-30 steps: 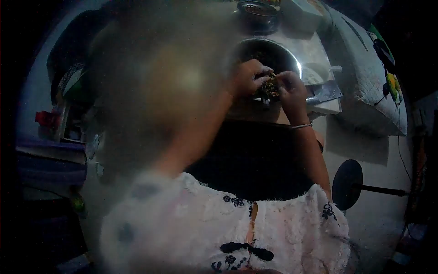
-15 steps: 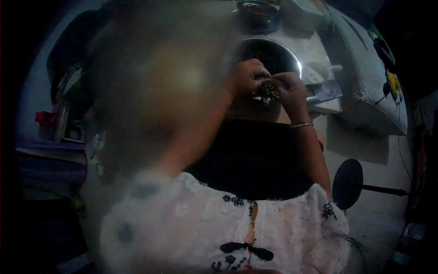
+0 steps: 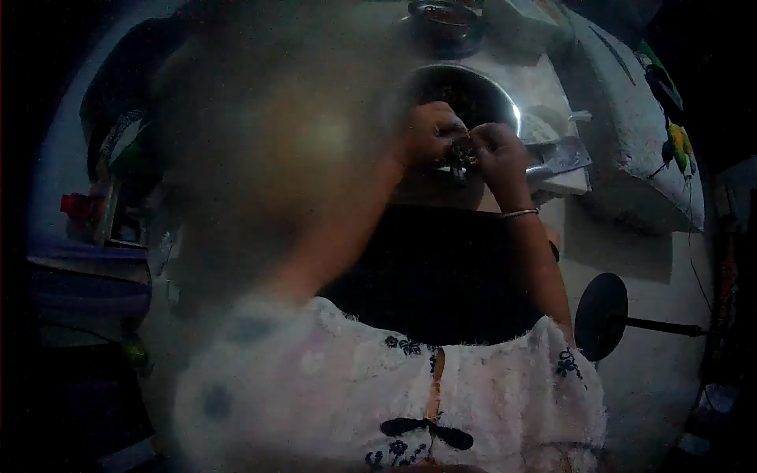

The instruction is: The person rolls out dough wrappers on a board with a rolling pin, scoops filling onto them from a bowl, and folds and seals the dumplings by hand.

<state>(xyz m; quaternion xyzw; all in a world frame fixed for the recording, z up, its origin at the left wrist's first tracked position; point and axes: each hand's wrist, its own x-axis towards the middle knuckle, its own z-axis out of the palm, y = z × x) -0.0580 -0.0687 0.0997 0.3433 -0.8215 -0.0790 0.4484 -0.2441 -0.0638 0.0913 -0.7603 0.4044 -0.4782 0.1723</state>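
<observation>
Over the near side of a wide metal bowl (image 3: 513,106), my left hand (image 3: 433,130) and my right hand (image 3: 501,150) meet with their fingertips almost touching. Both are closed in a pinch. What sits between the fingertips is too small and dark to name. Small dark brownish pieces (image 3: 460,151) show in the bowl below the hands; their kind is not clear. A bangle (image 3: 520,212) circles my right wrist. A hazy smear across the picture blurs my left forearm and part of the bowl.
Behind the bowl stands a smaller dark metal pot (image 3: 445,35), with a pale box-like container (image 3: 516,27) beside it. A clear plastic packet (image 3: 560,158) lies right of the bowl. A black round flat pan with a handle (image 3: 602,317) is at the right.
My right hand has turned slightly, its fingers curling in more near the left fingertips. My left hand stays almost in place.
</observation>
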